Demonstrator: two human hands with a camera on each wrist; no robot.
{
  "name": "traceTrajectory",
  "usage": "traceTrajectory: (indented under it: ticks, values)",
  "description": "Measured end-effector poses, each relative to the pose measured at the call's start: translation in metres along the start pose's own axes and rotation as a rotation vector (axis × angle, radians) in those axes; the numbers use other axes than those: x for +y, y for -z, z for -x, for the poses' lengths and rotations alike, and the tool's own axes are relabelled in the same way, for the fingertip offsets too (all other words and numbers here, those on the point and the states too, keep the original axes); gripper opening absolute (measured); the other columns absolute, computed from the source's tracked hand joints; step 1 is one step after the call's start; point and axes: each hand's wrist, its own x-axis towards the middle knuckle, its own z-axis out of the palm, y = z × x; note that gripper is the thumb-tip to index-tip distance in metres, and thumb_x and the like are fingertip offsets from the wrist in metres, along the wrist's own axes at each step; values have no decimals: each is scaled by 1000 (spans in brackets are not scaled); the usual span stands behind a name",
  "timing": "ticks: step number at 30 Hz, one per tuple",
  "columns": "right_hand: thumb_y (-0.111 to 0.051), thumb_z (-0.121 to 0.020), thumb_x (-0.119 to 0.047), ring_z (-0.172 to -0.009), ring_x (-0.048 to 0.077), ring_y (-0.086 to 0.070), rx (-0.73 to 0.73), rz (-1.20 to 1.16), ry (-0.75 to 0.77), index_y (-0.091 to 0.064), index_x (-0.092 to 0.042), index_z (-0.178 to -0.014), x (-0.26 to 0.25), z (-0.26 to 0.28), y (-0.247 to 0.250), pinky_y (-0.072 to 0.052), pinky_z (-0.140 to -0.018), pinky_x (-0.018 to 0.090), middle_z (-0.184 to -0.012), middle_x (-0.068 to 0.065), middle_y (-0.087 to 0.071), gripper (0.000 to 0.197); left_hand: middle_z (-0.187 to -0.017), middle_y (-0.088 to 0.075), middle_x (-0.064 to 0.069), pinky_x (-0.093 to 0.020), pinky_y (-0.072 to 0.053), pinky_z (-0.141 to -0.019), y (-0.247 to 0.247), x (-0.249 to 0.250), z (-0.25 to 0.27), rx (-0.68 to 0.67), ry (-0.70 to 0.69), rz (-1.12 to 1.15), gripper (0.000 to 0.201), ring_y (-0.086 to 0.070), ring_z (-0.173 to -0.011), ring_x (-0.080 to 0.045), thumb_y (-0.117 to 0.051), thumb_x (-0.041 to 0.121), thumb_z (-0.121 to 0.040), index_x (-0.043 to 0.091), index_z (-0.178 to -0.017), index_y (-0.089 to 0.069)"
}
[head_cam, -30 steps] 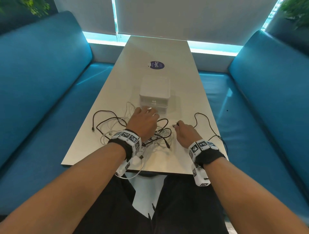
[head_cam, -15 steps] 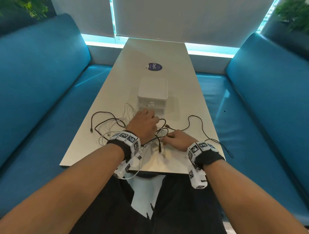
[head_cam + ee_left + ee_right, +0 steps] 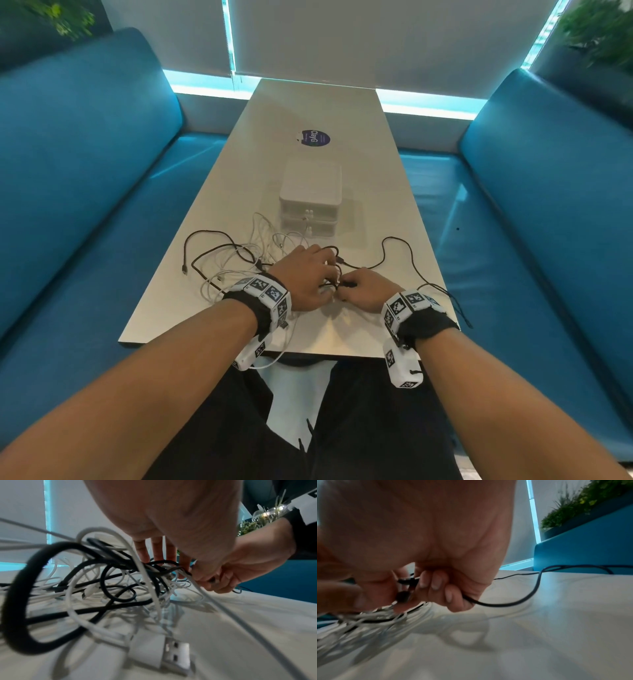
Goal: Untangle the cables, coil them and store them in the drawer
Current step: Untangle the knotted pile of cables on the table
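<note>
A tangle of black and white cables [image 3: 239,263] lies on the table's near half. My left hand [image 3: 306,277] rests on its right side, fingers [image 3: 158,550] straight and pointing down into the knot. My right hand [image 3: 364,291] is right beside it, its fingers [image 3: 435,582] curled round a black cable [image 3: 505,603] and pinching the black plug end [image 3: 403,596] at the knot. That black cable [image 3: 397,253] trails off to the right edge. A white USB plug [image 3: 171,654] lies loose near my left wrist. The white two-drawer box [image 3: 310,198] stands just behind the tangle, both drawers closed.
The pale table [image 3: 342,113] runs away from me between two blue benches [image 3: 85,178]. A round dark sticker [image 3: 313,138] lies behind the box. One white cable loop hangs over the near table edge [image 3: 274,359]. Part of the black cable dangles off the right edge [image 3: 459,308].
My right hand has moved left with the black cable end and now meets my left hand at the knot. The left hand has drawn back a little from the drawer box.
</note>
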Motion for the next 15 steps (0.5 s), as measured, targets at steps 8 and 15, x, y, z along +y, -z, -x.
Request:
traceTrajectory:
  ticks: [8, 15]
  values:
    - [-68, -86, -35, -65, 17, -53, 242, -104, 32, -65, -8, -81, -1, -2, 9, -41, -63, 33, -75, 9, -65, 27, -111, -61, -4, -39, -35, -92, -5, 3, -11, -78, 124, -91, 33, -50, -109, -25, -35, 34, -105, 16, -111, -63]
    - [-68, -87, -36, -62, 12, -50, 368, -220, 41, -62, -12, -77, -4, -6, 10, -40, -62, 31, -68, -1, -59, 27, -87, -65, -1, -36, -31, -76, -4, 2, -12, 62, 249, 173, 12, -59, -88, -26, -49, 22, -97, 18, -93, -60]
